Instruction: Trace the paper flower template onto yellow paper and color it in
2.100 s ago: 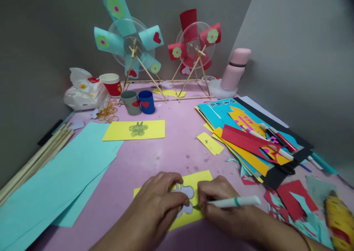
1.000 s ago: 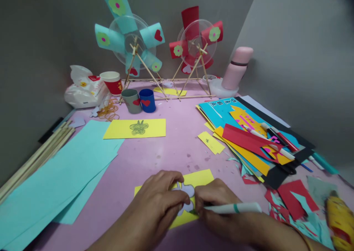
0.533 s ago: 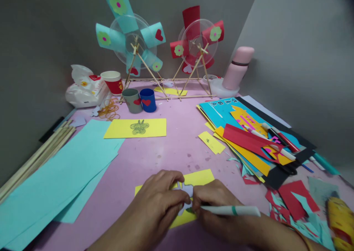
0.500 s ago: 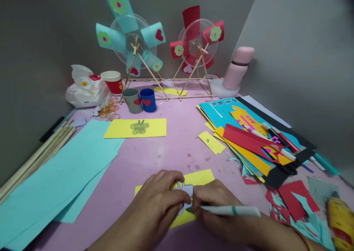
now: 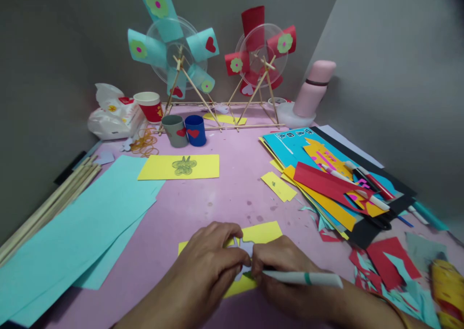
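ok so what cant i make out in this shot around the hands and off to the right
All in the head view:
Lilac cutout's left part: covered by the left hand.
White pen's front end: mostly covered by the right hand.
Mark on the small yellow slip: too small.
Yellow object: cut off by the frame edge.

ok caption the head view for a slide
Left hand on a cutout atop yellow card, right hand gripping a pen.

Dim light, faint glare on the table (image 5: 203, 196), stretched edges.
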`<state>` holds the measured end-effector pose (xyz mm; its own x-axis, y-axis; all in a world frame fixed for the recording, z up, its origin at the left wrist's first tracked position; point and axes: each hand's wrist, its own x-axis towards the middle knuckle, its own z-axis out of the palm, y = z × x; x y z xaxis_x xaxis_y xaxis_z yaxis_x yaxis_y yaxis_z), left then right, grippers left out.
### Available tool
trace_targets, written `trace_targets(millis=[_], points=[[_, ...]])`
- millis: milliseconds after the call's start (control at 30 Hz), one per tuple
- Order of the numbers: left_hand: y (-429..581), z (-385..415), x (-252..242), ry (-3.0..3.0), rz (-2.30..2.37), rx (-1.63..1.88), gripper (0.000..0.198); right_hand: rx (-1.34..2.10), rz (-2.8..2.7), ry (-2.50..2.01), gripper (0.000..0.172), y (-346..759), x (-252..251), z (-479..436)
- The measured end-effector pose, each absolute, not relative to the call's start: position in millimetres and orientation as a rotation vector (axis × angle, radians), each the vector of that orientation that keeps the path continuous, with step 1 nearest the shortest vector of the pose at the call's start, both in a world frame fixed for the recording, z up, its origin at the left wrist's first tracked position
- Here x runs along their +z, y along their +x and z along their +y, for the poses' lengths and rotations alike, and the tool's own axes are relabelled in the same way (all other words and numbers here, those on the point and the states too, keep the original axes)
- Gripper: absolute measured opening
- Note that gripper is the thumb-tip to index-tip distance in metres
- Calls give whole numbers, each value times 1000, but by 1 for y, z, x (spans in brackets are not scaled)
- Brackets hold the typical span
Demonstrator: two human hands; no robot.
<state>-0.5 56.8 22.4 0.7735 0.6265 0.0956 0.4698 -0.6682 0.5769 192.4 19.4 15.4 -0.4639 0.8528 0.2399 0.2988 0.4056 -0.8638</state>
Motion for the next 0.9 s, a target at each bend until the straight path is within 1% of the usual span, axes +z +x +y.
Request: trace_targets(millis=[367,600,733,900], points=[[0,56,24,2427,813,413,26,1013,-1992,-942,17,192,18,19],[0,56,25,2404,808,416,27,1057,-2022,-934,14,193,11,18],[0,56,26,2410,815,384,26,1054,-1988,-928,14,193,16,18],[1,56,25,2444,819,393,26,1043,-1812,-1202,13,195,26,17]])
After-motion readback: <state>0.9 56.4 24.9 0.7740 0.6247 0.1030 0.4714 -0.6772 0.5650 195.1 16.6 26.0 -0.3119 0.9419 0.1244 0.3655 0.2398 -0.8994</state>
